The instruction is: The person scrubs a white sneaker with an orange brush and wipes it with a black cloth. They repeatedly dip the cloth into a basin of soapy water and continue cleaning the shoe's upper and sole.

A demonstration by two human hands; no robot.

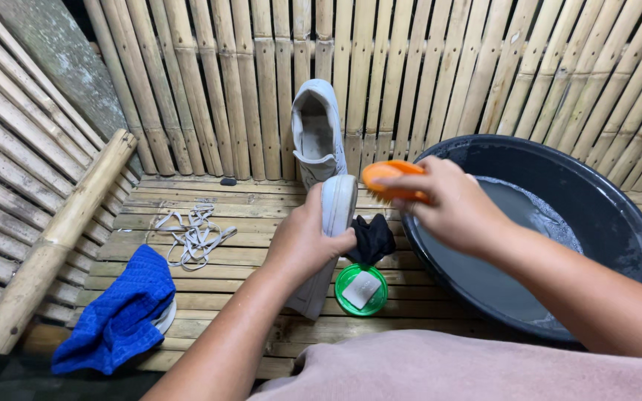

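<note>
From the head camera, the left hand [307, 241] grips a white sneaker [328, 238] upright on the bamboo floor [209, 286] while the right hand [451, 208] holds an orange brush [391, 180] at its toe, so scrubbing looks underway, with the second sneaker [317, 130] leaning against the wall and the laces [195, 234] lying apart.

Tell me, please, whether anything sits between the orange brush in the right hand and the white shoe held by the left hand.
Nothing visible does. The orange brush in the right hand sits right beside the white shoe gripped by the left hand.

Left hand [307, 241] grips white shoe [328, 238]; right hand [451, 206] holds orange brush [389, 178]
</note>
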